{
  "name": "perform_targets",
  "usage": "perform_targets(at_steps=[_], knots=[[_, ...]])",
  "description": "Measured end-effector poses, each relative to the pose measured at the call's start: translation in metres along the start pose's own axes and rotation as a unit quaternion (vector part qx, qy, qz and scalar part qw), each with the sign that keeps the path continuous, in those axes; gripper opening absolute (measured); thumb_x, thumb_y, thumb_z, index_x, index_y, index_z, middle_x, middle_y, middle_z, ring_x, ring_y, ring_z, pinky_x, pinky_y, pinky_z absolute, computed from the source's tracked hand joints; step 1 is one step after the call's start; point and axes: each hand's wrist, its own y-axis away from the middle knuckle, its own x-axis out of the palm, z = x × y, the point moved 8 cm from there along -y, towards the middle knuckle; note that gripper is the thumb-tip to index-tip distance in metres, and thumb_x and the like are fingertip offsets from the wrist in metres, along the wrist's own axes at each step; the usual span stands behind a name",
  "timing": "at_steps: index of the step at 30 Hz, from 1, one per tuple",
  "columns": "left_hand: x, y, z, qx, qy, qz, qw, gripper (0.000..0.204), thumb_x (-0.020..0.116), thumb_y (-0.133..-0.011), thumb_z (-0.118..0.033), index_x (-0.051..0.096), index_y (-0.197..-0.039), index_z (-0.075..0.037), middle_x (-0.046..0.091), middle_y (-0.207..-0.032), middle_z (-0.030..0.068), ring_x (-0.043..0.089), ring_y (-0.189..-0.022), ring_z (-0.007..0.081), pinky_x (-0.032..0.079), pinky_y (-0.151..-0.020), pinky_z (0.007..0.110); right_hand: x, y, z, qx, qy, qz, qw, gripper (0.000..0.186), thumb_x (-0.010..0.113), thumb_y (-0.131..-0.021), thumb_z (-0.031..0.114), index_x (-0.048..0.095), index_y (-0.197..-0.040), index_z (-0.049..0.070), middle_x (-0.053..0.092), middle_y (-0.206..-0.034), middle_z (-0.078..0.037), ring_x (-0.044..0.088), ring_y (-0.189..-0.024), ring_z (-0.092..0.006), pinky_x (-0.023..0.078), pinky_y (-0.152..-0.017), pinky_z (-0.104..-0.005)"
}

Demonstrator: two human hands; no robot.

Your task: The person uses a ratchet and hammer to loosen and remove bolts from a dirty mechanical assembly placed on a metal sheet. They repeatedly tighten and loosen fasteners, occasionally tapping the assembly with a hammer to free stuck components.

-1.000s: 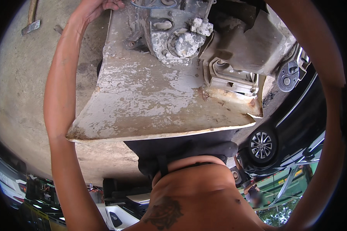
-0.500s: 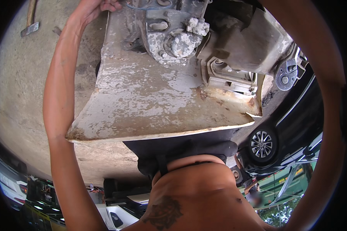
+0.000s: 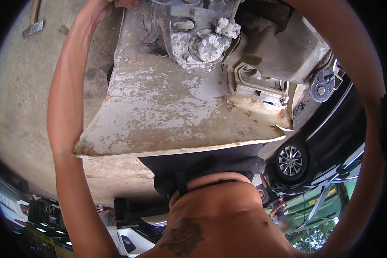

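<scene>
My left hand (image 3: 118,4) is at the top edge of the head view, beside the left edge of a worn, pale metal body panel (image 3: 167,103). Its fingers look curled, but the picture's edge cuts them off, so what they hold is hidden. A grey casting with flaking paint (image 3: 208,46) rests over the far part of the panel, with a thin bluish wire or cord (image 3: 172,3) above it. My right forearm runs up the right side, and that hand is out of the picture. Below its arm sits a round metal ratchet-like part (image 3: 322,88).
A hammer (image 3: 33,29) lies on the concrete floor (image 3: 21,94) at far left. A pale bracket (image 3: 262,88) is fixed at the panel's right. A dark car with a spoked wheel (image 3: 291,160) stands at right, a person (image 3: 277,210) behind it. A white vehicle (image 3: 8,202) stands lower left.
The grey casting and the ratchet-like part have shifted a little to the right. My left hand has moved slightly rightward and up. The panel's near edge has hardly moved.
</scene>
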Motion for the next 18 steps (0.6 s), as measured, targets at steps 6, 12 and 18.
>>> perform_targets(at_steps=[6, 12, 18], knots=[[0.003, 0.003, -0.006, 0.011, -0.031, -0.008, 0.999, 0.017, 0.060, -0.102, -0.017, 0.062, -0.090, -0.005, 0.058, -0.058, 0.0061, 0.061, -0.043, 0.0220, 0.057, -0.043, 0.035, -0.002, 0.000, -0.008, 0.023, -0.004, 0.008, 1.000, 0.032, 0.059, -0.092, 0.030, 0.071, -0.095, -0.001, 0.073, -0.092, -0.026, 0.073, -0.092, -0.0393, 0.057, -0.078, -0.0480], [0.003, 0.003, -0.006, 0.010, -0.003, 0.009, 1.000, 0.013, 0.059, -0.101, -0.014, 0.062, -0.093, -0.005, 0.058, -0.056, 0.0066, 0.061, -0.042, 0.0218, 0.055, -0.040, 0.035, 0.003, 0.002, -0.031, 0.212, -0.158, -0.012, 0.964, 0.039, 0.055, -0.097, 0.030, 0.074, -0.091, -0.004, 0.073, -0.094, -0.028, 0.072, -0.093, -0.0428, 0.057, -0.082, -0.0500], [0.009, 0.007, -0.008, 0.005, -0.020, -0.013, 1.000, 0.011, 0.057, -0.103, -0.014, 0.062, -0.099, -0.005, 0.060, -0.059, 0.0062, 0.065, -0.046, 0.0225, 0.055, -0.040, 0.032, 0.011, -0.004, -0.020, 0.115, -0.083, 0.022, 0.990, 0.039, 0.055, -0.097, 0.030, 0.074, -0.090, -0.003, 0.073, -0.093, -0.029, 0.072, -0.092, -0.0426, 0.057, -0.080, -0.0494]])
